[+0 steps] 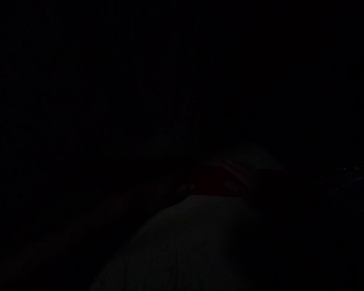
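Note:
The picture is almost black, so only faint shapes come through. Near the middle lies a flat dark red piece [214, 182] with a straight near edge; I cannot make out whether it is cloth, paper or something else. My left hand [180, 190] comes in from the lower left and grips its left end, the thumb on top and the other fingers lost in the dark. On the right end, my right hand [239, 176] lies with its fingers stretched out and close to flat, pointing away and to the left.
A pale surface [194, 234] spreads below the red piece, and a pale patch [257, 155] shows beyond my right hand. Faint glints [348, 173] mark something shiny at the far right. Everything else is too dark to tell.

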The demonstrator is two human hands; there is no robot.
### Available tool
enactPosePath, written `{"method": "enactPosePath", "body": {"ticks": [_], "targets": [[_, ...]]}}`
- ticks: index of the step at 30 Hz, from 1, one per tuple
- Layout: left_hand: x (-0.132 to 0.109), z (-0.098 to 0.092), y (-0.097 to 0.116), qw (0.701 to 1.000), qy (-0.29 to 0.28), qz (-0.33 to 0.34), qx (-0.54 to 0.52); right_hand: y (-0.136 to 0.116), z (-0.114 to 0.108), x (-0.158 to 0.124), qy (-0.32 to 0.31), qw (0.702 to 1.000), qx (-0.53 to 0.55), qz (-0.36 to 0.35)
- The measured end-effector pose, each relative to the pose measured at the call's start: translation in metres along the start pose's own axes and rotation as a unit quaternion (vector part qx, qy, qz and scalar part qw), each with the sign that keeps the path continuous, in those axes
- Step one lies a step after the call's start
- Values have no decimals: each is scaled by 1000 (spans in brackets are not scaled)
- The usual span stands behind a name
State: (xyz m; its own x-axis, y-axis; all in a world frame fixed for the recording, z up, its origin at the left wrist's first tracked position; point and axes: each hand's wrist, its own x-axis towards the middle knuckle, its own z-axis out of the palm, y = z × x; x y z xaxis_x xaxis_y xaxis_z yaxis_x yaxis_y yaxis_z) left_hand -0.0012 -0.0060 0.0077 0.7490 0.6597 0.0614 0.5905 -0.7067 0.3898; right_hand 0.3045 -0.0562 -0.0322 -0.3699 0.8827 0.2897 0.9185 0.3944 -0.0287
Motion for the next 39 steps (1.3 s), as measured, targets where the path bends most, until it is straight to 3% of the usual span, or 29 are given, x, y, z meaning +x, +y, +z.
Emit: {"method": "enactPosePath", "body": {"ticks": [4,10,14,19,23,28,36,39], "targets": [[-1,-6,3,997,-62,-43,-24,4,11,1,-2,1000,-2,0],[2,-4,3,993,-59,15,100,9,13,-1,9,1000,-13,-14],[5,0,-1,993,-63,20,102,10,12,-1,-28,1000,-6,-8],[6,2,-5,993,-51,34,104,11,12,0,33,999,13,0],[5,3,-5,993,-44,31,103,12,16,0,-27,1000,10,-11],[5,3,-4,993,-45,31,105,11,17,0,19,1000,15,5],[4,4,-7,994,-43,40,96,6,11,3,27,999,18,12],[4,3,-5,993,-41,39,99,7,10,2,1,1000,13,9]]}}
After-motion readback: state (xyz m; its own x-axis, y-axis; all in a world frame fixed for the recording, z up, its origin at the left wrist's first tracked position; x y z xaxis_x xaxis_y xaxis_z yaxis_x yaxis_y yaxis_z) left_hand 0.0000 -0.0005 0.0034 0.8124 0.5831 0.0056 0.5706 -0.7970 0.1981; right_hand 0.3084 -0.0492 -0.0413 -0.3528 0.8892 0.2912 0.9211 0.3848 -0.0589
